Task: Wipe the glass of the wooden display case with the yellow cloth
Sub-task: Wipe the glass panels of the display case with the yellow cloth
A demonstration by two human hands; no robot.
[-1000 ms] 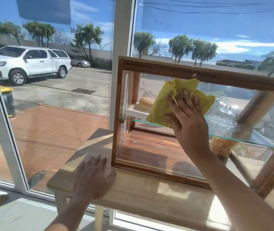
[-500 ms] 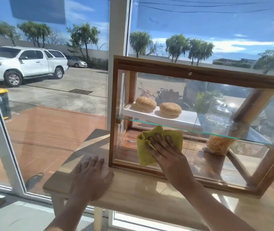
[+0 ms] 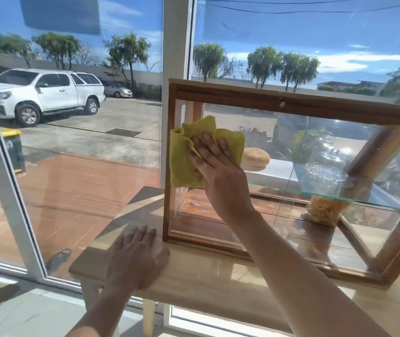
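The wooden display case (image 3: 291, 103) stands on a light wooden table (image 3: 206, 276), its front glass pane facing me. My right hand (image 3: 216, 166) presses the crumpled yellow cloth (image 3: 182, 161) flat against the glass at the case's left side, about mid-height. The cloth overlaps the case's left wooden post. My left hand (image 3: 135, 259) lies palm down on the table just left of the case's lower left corner, fingers spread, holding nothing.
Inside the case, a sesame bun (image 3: 256, 158) sits on a white tray on the glass shelf (image 3: 327, 193), beside a glass dome lid (image 3: 327, 169). A bag of yellow snacks (image 3: 325, 210) rests on the case floor. A large window (image 3: 72, 142) stands behind the table.
My right hand carried the cloth from the lower glass up and left to the pane's left edge; a second earlier it was high in the middle. My left hand stayed put.
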